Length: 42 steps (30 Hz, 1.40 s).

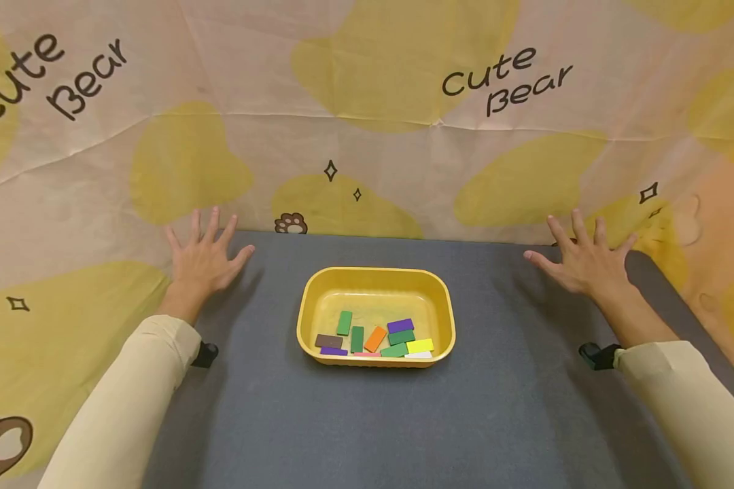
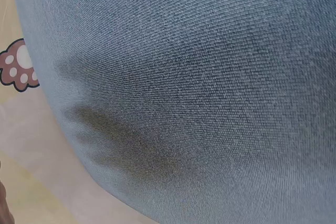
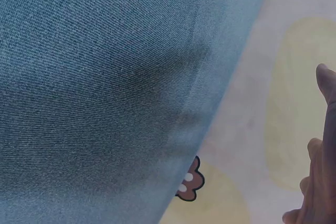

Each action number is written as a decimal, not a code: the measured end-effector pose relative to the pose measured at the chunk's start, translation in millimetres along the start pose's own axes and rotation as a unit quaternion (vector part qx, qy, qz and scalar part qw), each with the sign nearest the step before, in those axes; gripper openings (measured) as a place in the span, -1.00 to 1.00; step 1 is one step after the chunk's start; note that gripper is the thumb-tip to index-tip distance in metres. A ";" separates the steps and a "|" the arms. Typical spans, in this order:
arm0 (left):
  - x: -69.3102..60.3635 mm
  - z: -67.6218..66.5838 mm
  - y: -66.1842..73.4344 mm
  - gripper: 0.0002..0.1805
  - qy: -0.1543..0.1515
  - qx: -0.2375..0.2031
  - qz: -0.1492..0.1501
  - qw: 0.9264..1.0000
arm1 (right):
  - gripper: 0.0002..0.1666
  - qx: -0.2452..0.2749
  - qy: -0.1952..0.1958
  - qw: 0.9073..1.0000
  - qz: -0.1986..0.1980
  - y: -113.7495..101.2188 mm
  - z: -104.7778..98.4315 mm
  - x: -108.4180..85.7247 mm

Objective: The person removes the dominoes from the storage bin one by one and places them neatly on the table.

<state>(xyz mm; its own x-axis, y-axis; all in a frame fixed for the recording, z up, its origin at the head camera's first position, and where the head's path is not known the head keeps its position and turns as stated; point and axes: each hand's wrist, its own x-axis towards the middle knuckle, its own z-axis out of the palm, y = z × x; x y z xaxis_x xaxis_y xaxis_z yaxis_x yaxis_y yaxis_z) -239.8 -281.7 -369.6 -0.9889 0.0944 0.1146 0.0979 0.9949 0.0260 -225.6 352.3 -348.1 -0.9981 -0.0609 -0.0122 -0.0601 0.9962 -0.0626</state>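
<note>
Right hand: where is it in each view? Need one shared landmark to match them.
Head: right side, about mid-height, fingers spread; right hand palm-side down.
Left wrist: not in it.
Right wrist: at the right edge, roughly mid-height to bottom, partly cut off.
Shared landmark: the border where the blue-grey tabletop meets the patterned cloth.

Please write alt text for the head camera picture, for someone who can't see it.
A yellow tray of small coloured blocks sits on a grey table between a person's empty, spread left hand and right hand. Behind hangs a "Cute Bear" cloth.
</note>
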 end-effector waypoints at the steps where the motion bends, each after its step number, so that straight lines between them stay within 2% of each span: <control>1: 0.1 0.1 0.0 -0.15 0.000 0.001 0.000 1.000 | 0.12 0.000 -0.001 1.000 0.000 0.1 0.1 -0.3; 20: -1.6 -0.9 2.7 -0.16 0.006 0.002 0.004 1.000 | 0.11 -0.009 -0.003 1.000 -0.005 -3.8 -4.0 -2.5; 31: -3.9 -2.3 5.5 -0.16 0.015 0.008 0.018 1.000 | 0.11 -0.017 0.002 1.000 -0.015 -7.9 -4.9 -1.8; 36: -5.9 -5.8 10.7 -0.16 0.015 0.013 0.029 0.999 | 0.12 -0.026 0.005 0.999 -0.024 -11.7 -6.0 -1.4; 42: -7.1 -11.7 24.3 -0.16 0.013 0.010 0.043 0.999 | 0.11 -0.024 0.017 0.999 -0.037 -21.0 -9.0 -2.0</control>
<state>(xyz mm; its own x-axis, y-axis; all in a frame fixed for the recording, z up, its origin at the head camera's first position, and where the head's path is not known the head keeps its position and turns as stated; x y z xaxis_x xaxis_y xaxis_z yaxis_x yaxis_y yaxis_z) -229.1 -258.6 -358.2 -0.9738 0.1789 0.1406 0.1799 0.9837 -0.0054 -222.4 332.1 -337.8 -0.9908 -0.1329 0.0240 -0.1333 0.9910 -0.0132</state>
